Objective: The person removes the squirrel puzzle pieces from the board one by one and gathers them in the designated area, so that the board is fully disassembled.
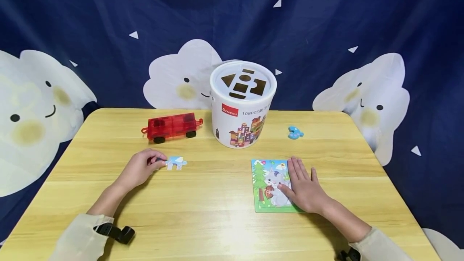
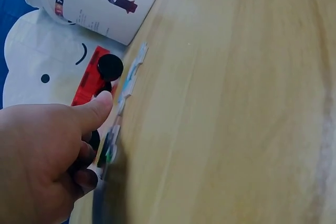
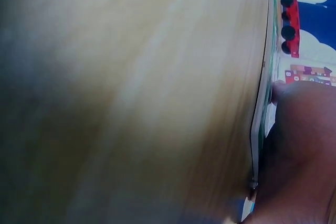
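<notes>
My left hand (image 1: 143, 168) pinches a small jigsaw puzzle piece (image 2: 109, 148) between thumb and curled fingers, low over the table; most of it is hidden in the head view. Just right of the fingertips, light-blue puzzle pieces (image 1: 175, 163) lie on the wood. My right hand (image 1: 306, 188) rests flat on the right part of a puzzle board (image 1: 262, 202), fingers straight and thumb spread over the picture. That board shows a grey cartoon animal beside a green tree, within a green border. The hand covers its right side.
Beyond the left hand stands a red translucent toy wagon (image 1: 172, 126) with black wheels. A white block bucket (image 1: 237, 120) with shaped holes in its lid sits at the back middle. Behind the board lies a small blue fish-like toy (image 1: 295, 132). A dark blue curtain (image 1: 246, 15) hangs behind the table.
</notes>
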A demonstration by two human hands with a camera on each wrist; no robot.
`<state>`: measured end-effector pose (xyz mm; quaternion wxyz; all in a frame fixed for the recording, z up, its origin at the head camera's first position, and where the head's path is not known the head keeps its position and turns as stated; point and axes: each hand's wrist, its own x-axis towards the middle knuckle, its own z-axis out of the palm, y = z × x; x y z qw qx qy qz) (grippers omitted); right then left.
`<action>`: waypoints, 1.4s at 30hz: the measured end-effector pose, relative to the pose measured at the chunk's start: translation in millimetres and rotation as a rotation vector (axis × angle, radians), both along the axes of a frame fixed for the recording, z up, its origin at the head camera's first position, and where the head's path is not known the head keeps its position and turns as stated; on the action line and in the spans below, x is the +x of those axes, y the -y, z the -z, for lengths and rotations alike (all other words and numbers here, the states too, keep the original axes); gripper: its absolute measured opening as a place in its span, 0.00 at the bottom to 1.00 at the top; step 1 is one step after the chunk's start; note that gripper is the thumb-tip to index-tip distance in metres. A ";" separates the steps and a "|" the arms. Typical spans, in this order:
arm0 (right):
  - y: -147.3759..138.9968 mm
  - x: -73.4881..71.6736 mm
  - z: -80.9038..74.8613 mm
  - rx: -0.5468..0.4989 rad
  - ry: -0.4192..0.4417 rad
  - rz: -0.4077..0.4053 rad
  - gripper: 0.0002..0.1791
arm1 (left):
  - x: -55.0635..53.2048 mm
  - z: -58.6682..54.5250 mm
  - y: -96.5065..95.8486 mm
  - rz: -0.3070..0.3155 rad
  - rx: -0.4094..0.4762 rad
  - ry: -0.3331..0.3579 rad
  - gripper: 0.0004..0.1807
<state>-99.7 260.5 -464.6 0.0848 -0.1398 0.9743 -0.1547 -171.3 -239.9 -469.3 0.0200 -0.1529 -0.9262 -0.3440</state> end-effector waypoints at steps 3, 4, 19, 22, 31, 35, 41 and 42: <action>-0.1 0.1 -2.1 0.007 0.002 0.008 0.48 | -0.1 -4.5 -2.4 0.002 0.009 -0.008 0.05; -0.7 -0.1 -2.3 0.005 -0.004 0.010 0.49 | -0.5 -6.5 -3.9 0.002 0.009 -0.012 0.05; -28.8 -5.1 -15.7 -0.131 0.031 0.006 0.47 | -9.2 -50.7 -93.2 0.296 0.020 0.058 0.03; -37.4 -6.9 -15.3 -0.134 0.039 -0.017 0.46 | -9.5 -55.1 -119.8 0.360 0.001 0.068 0.03; -41.2 -7.2 -8.4 -0.148 0.013 -0.061 0.46 | -16.0 -49.0 -202.4 0.479 -0.030 0.036 0.08; -40.3 -7.5 -3.5 -0.126 -0.009 -0.078 0.45 | -19.6 -45.0 -233.0 0.489 -0.029 0.041 0.09; -40.4 -7.7 -1.5 -0.086 0.014 -0.076 0.44 | -21.3 -35.7 -268.0 0.500 -0.091 0.045 0.10; -40.8 -7.5 -0.9 -0.089 0.008 -0.077 0.44 | -21.1 -33.5 -272.8 0.501 -0.105 0.045 0.11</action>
